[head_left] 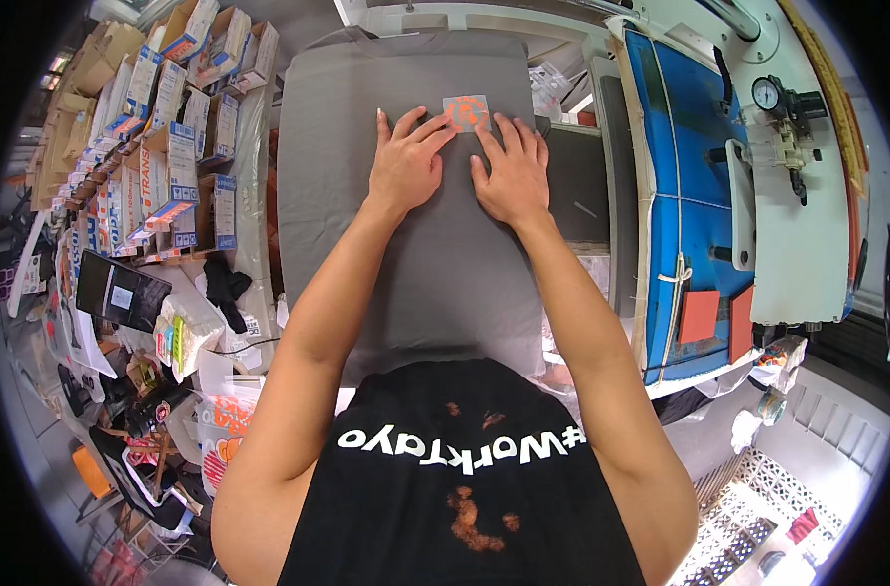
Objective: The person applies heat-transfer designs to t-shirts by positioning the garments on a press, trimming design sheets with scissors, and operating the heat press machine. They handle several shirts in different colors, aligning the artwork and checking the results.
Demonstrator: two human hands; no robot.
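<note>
A grey T-shirt (420, 283) lies spread over a flat board in front of me, its neckline at the far end. Near that end sits a small square transfer sheet (467, 109) with an orange print. My left hand (406, 164) rests palm down on the shirt, fingers spread, with the fingertips nearest the sheet touching its left edge. On the other side, my right hand (514, 176) is also flat with fingers stretched out, its index fingertip at the sheet's lower right edge. Neither hand grips anything.
To the left, cardboard boxes (176, 166) stand stacked on shelving, with a laptop (121, 291) below them. A machine with a blue padded surface (694, 225), red square pads (699, 316) and a pressure gauge (768, 93) stands at the right. Dark cloth (227, 283) hangs near the laptop.
</note>
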